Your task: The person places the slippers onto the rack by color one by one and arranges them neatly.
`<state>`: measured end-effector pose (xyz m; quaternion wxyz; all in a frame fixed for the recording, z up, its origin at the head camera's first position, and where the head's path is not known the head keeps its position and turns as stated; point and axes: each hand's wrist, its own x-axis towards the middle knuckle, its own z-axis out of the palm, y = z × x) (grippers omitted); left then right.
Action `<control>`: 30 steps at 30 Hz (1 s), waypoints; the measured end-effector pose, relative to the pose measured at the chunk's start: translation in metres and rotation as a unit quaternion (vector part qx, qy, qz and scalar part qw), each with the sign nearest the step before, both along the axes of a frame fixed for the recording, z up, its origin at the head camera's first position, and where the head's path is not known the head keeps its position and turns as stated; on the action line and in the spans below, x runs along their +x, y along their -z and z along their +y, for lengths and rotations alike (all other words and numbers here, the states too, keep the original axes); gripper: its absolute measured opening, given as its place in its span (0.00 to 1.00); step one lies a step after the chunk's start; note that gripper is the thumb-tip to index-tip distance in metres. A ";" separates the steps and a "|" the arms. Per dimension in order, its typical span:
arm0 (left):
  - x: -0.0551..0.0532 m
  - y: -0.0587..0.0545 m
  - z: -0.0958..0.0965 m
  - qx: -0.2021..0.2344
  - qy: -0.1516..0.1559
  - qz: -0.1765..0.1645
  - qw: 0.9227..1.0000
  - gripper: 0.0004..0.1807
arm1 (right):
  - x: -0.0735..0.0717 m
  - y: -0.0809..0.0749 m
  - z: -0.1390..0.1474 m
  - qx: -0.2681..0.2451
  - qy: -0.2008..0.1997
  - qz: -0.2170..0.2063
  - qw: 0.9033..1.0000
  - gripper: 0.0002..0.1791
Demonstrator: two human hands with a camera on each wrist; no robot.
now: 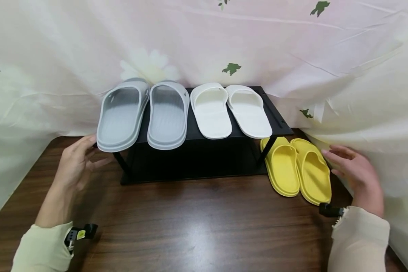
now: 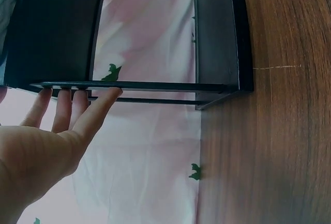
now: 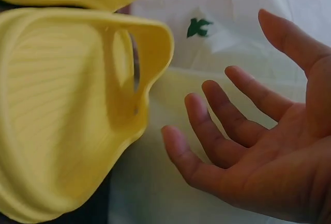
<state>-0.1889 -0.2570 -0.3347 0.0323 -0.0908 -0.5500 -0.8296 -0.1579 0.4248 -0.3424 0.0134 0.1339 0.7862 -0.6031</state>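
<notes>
A black two-tier rack (image 1: 204,158) stands on the wooden table. At its left end my left hand (image 1: 75,160) has extended fingers; in the left wrist view the fingertips (image 2: 80,97) touch the rack's side by the upper shelf. Grey clogs (image 1: 120,115) sit nearest that hand on the top shelf, with white clogs (image 1: 213,113) to their right. My right hand (image 1: 355,170) is beside the right yellow clog (image 1: 315,173), its fingers loosely bent and holding nothing. In the right wrist view a gap shows between those fingers and the yellow clog (image 3: 62,110).
A pale patterned cloth (image 1: 204,41) hangs behind the rack and at both sides. The left yellow clog (image 1: 283,170) lies partly under the rack's right end. Brown wood tabletop (image 1: 197,223) stretches in front of the rack.
</notes>
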 end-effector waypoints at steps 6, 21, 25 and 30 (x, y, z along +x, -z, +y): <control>0.001 0.000 0.001 -0.003 -0.008 -0.004 1.000 0.13 | 0.001 0.016 0.015 -0.024 -0.026 -0.005 0.999 0.15; 0.002 0.001 -0.001 -0.008 -0.006 -0.002 1.000 0.13 | -0.003 0.042 0.024 0.150 -0.060 -0.071 0.984 0.51; 0.002 0.001 0.000 -0.010 -0.004 -0.001 1.000 0.13 | -0.003 0.050 0.028 0.171 -0.061 -0.073 0.981 0.49; 0.001 0.001 0.000 -0.004 -0.010 0.004 1.000 0.12 | -0.003 0.053 0.029 0.198 -0.046 -0.080 0.976 0.45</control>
